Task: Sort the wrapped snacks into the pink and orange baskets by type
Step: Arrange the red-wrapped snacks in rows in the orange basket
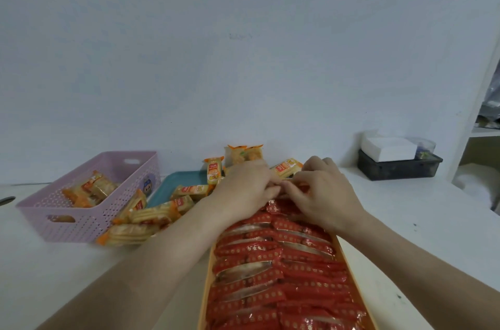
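Nearest the camera, the orange basket runs lengthwise away from the person, packed rim to rim with overlapping red packets; that type looks close to done, though the near end is cut off by the frame. At the basket's far end both hands meet over the last rows. Left hand lies palm down, fingers curled inward; right hand sits just beside it, fingertips touching the left's. Both pinch narrow at the red wrappers under them, likely tucking or straightening one, but I cannot tell whether either hand really holds a packet, since the fingers hide the contact. Left of the grip, a loose heap of yellow cracker packets spills over a teal tray and onto the white table, a few just behind the hands and more trailing toward the pink basket. That basket, well left of the hands, holds only a handful of yellow packets in its far part, with most of its floor bare. Judgement: red sorting nearly finished, yellow sorting barely started, most of that pile left to move. Far right of the grip, against the wall, a dark box with a white carton on it, not part of the task.
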A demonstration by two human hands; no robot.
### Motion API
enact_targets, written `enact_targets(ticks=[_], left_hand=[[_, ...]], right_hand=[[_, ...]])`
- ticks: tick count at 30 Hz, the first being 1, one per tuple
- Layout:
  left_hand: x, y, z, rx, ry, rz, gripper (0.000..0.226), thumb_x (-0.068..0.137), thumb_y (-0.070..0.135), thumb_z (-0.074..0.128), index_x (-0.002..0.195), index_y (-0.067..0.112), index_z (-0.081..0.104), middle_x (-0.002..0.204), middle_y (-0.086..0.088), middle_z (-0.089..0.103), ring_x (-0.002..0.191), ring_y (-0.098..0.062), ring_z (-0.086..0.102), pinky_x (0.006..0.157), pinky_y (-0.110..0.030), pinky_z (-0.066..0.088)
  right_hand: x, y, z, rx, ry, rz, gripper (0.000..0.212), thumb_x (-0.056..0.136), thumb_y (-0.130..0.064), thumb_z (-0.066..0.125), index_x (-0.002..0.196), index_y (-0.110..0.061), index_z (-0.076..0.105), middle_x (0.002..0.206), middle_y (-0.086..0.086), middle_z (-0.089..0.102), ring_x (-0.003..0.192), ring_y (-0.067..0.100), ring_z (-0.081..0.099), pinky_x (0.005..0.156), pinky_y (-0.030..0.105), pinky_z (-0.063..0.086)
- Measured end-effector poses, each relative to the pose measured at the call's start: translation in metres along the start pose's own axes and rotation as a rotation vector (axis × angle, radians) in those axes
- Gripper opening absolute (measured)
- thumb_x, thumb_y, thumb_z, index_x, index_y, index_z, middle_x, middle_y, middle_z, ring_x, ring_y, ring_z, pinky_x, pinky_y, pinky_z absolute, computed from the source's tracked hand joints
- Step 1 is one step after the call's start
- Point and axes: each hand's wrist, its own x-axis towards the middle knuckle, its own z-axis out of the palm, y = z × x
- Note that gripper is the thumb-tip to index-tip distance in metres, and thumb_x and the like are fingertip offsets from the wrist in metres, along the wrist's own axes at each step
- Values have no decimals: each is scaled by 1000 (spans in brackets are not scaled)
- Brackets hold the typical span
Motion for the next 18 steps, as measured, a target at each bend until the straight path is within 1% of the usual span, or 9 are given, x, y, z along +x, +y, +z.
enact_targets(ticks=[2, 4, 7, 9, 11, 13, 15, 17, 18], left_hand=[[2, 4, 6, 116, 33, 71, 27, 98, 37, 47, 106, 29, 71, 89, 5, 59, 88, -15, 57, 74, -32, 44], [1, 3, 10, 62, 0, 63, 29, 98, 40, 44, 109, 29, 68, 87, 8, 65, 85, -12, 60, 70, -32, 47], [-3, 1, 14, 100, -114, 32, 38, 99, 49, 35, 108, 28, 65, 98, 8, 64, 94, -13, 58, 69, -32, 44], [-6, 3, 16, 294, -97, 43, 42, 99, 51, 31, 120, 30, 61, 112, 4, 57, 107, -16, 53, 81, -37, 41], [-8, 6, 16, 368, -34, 58, 40, 99, 49, 34, 126, 32, 58, 115, 3, 53, 112, -18, 47, 92, -41, 39], [-11, 6, 11, 202, 37, 38, 40, 98, 48, 38, 130, 32, 55, 116, 4, 56, 114, -16, 47, 96, -39, 41], [-20, 2, 3, 16, 167, -28, 38, 100, 42, 37, 130, 30, 56, 118, 6, 58, 115, -12, 48, 97, -33, 41], [-34, -6, -4, 15, 239, -124, 34, 101, 35, 38, 128, 31, 58, 124, 9, 55, 120, -10, 42, 99, -29, 35], [-43, -9, -5, 60, 193, -186, 35, 100, 35, 38, 130, 32, 56, 131, 8, 51, 125, -12, 38, 102, -32, 33]], right_hand=[[2, 6, 2, 39, -53, 51, 28, 90, -45, 50, 96, -33, 75, 98, -4, 48, 106, 20, 42, 86, 30, 39], [4, 10, 4, 56, -98, 116, 20, 89, -33, 58, 98, -30, 76, 100, 0, 51, 110, 22, 43, 87, 27, 33], [6, 10, 7, 180, -99, 248, 14, 83, -26, 63, 98, -27, 64, 101, 4, 49, 102, 25, 53, 87, 30, 40], [5, 6, 7, 246, -146, 318, 23, 87, -26, 58, 107, -22, 48, 106, 5, 43, 91, 27, 57, 82, 34, 46], [4, 6, 7, 184, -182, 314, 23, 90, -30, 50, 110, -23, 41, 108, 6, 45, 90, 30, 57, 83, 40, 47], [4, 6, -1, 158, -219, 307, 22, 94, -37, 42, 112, -26, 38, 110, 8, 52, 92, 31, 59, 83, 43, 50], [3, 7, -16, 227, -324, 339, 22, 96, -40, 36, 116, -31, 36, 106, 8, 60, 85, 30, 65, 72, 44, 59], [-1, 7, -28, 262, -444, 358, 29, 98, -37, 34, 127, -34, 32, 103, 7, 64, 80, 27, 69, 63, 41, 62], [-4, 6, -32, 257, -481, 362, 34, 99, -34, 34, 132, -35, 29, 103, 7, 65, 79, 26, 70, 62, 41, 62]])
